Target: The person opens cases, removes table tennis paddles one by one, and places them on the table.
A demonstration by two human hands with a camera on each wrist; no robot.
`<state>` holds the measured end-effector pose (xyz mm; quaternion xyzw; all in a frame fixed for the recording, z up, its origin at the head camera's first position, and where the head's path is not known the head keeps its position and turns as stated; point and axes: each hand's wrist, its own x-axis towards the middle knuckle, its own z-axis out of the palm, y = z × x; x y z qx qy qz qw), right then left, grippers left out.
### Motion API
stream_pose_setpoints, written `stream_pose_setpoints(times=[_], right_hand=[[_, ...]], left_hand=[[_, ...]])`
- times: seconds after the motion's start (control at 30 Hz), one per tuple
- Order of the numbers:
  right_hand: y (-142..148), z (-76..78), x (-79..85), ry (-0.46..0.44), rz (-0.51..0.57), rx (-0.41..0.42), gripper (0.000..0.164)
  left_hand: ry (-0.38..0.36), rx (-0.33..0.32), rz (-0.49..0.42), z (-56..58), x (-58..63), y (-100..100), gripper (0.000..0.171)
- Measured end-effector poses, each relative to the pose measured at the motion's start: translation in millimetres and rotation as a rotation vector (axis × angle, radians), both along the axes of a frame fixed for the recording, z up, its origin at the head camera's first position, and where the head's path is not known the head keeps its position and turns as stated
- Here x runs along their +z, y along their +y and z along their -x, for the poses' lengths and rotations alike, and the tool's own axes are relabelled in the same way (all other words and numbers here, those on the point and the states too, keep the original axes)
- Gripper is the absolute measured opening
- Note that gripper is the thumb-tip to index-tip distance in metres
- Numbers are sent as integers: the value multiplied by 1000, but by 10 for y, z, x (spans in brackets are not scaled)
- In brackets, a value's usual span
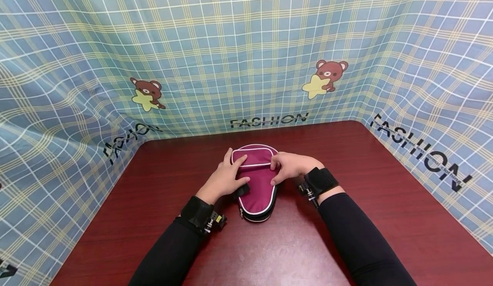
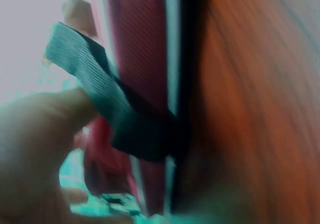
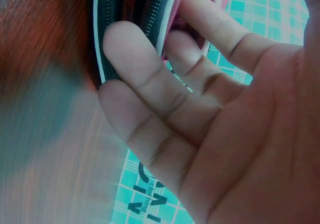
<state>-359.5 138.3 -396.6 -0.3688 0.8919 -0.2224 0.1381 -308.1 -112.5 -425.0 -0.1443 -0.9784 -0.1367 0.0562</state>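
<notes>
A magenta paddle-shaped zip case with white piping lies on the table, its narrow end toward me. Across its wide end runs a front pocket. My left hand rests on the case's left edge, fingers spread over the pocket and thumb lower on the front. A black strap loop stands out from that side, beside the thumb. At the right edge, my right hand grips the case with thumb and bent fingers. Its fingertips touch the black side, where two rows of zipper teeth show.
The dark red wooden table reflects light near its front. A blue plaid cloth with bears and lettering hangs behind it and along both sides. Black wrist straps with small cameras sit on both wrists.
</notes>
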Motion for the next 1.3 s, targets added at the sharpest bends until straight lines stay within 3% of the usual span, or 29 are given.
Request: stream_pose_setpoints(times=[0.1, 0.17, 0.23, 0.33, 0.43, 0.6, 0.73, 0.87, 1.0, 1.3], right_hand=[[31, 2, 27, -114, 46, 12, 35], [50, 16, 31, -156, 53, -4, 30], [65, 34, 25, -136, 34, -27, 30], [80, 63, -6, -92, -9, -89, 38], [90, 85, -49, -74, -31, -149, 54], [99, 96, -115, -114, -28, -217, 82], [89, 94, -152, -80, -83, -218, 96], [79, 98, -187, -4, -123, -207, 98], [70, 111, -233, 6, -121, -218, 99], [58, 144, -303, -13, -109, -243, 89]], left_hand=[[111, -8, 83, -82, 125, 74, 65], [191, -69, 107, -131, 200, 132, 59], [229, -160, 108, -185, 251, 196, 54], [189, -296, 110, -266, 255, 298, 55], [90, -364, 110, -339, 185, 391, 72], [77, -368, 153, -397, 54, 508, 91], [73, -363, 206, -414, -10, 557, 80], [53, -379, 222, -418, -37, 586, 60], [48, -390, 226, -424, -40, 602, 49], [45, -369, 203, -423, -37, 595, 54]])
